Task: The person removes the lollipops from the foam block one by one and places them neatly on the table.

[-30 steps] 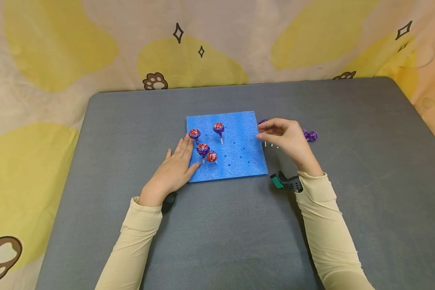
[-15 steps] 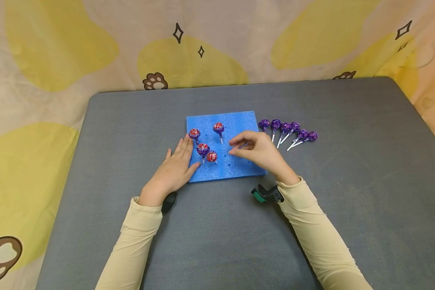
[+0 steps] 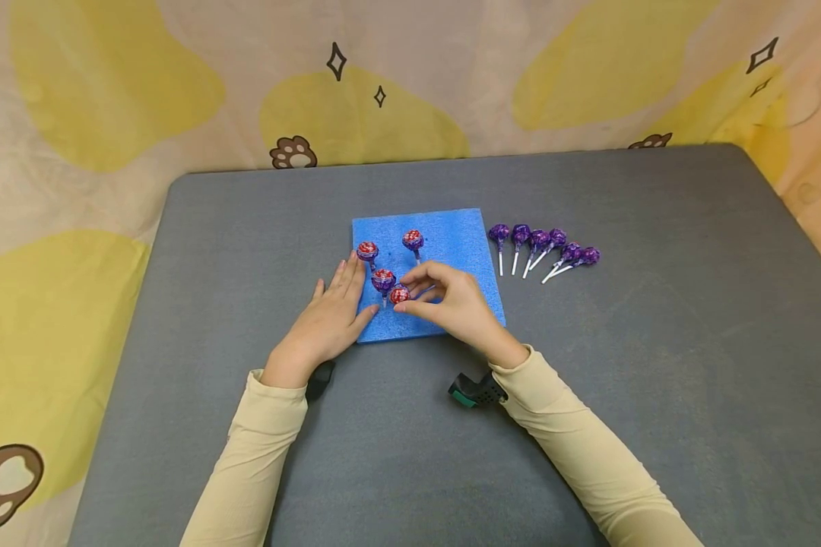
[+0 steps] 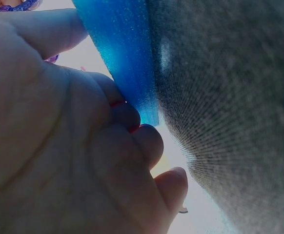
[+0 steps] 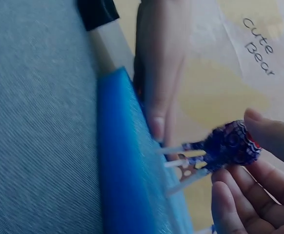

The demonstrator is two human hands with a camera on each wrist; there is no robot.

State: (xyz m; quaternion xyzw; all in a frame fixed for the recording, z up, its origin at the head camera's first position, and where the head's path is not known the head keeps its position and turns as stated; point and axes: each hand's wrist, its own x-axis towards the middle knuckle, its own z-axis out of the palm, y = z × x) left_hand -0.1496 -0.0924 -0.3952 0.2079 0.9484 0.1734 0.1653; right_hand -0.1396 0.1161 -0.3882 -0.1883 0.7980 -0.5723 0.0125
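A blue foam board (image 3: pixel 454 235) lies on the table with several purple and red wrapped lollipops standing in it by their white sticks. At its left edge my left hand (image 3: pixel 324 323) rests with straight fingers, the thumb lying on the near left corner. My right hand (image 3: pixel 461 308) reaches over the board from the right. Its thumb and fingers close around the head of the nearest lollipop (image 3: pixel 400 295). In the right wrist view the thumb (image 5: pixel 271 139) touches that lollipop's head from one side and fingers lie on the other. Two lollipops (image 3: pixel 367 252) (image 3: pixel 383 281) stand close by.
Another standing lollipop (image 3: pixel 413 241) is farther back on the board. Several purple lollipops (image 3: pixel 521 234) lie in a row on the grey table (image 3: pixel 657 342), right of the board. A patterned cloth (image 3: pixel 410 76) hangs behind the table.
My right hand has moved left from beside the loose lollipops, across the board, to the nearest standing lollipop, and its fingers have come around the head. My left hand has stayed still.
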